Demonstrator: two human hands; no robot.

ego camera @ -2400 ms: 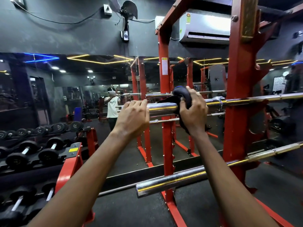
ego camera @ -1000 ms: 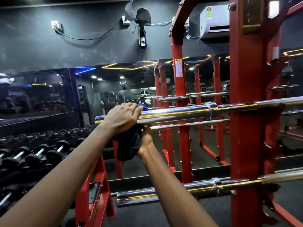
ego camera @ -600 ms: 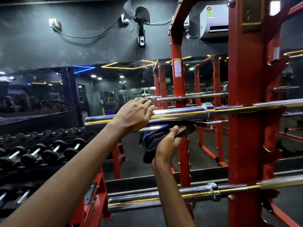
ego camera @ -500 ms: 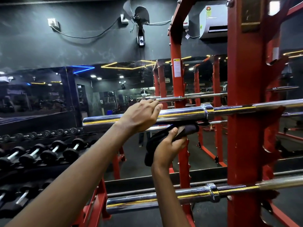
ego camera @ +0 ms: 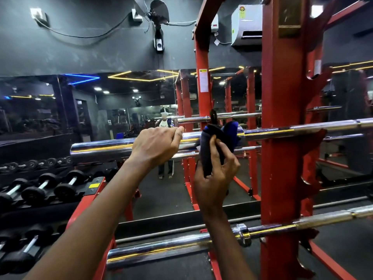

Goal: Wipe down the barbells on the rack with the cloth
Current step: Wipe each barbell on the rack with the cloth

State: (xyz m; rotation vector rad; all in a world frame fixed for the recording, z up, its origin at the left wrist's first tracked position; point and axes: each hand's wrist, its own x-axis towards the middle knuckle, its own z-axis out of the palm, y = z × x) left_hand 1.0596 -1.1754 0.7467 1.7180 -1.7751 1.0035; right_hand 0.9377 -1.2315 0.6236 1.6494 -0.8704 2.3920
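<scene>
Nearest the camera, the lower barbell [ego camera: 157, 251] lay across the red rack [ego camera: 282, 158], its chrome sleeve pointing left and its collar just beside the thick upright. Above it two bare forearms reached forward. The left hand [ego camera: 155, 146] lay on top of the upper barbell [ego camera: 101, 147], fingers curled over the sleeve and gripping it, thumb tip against the chrome. Just to its right, the right hand [ego camera: 214, 178] was raised palm toward the camera from below the bar, thumb and fingers curled round the cloth [ego camera: 212, 142]. The cloth (dark, with bright blue showing at its folds) was bunched over the upper barbell between the left hand and the upright, covering the bar about where the sleeve meets the collar; whether it wrapped all the way round could not be told. The upper barbell ran on rightward past the upright, resting in a notch of the rack.

Lower left, black dumbbells [ego camera: 40, 190] sat in rows on a red-framed stand. Behind everything a wall mirror [ego camera: 121, 110] reflected the rack, ceiling light strips and a standing figure. Higher on the dark wall hung a fan [ego camera: 158, 15] and an air conditioner [ego camera: 246, 23].
</scene>
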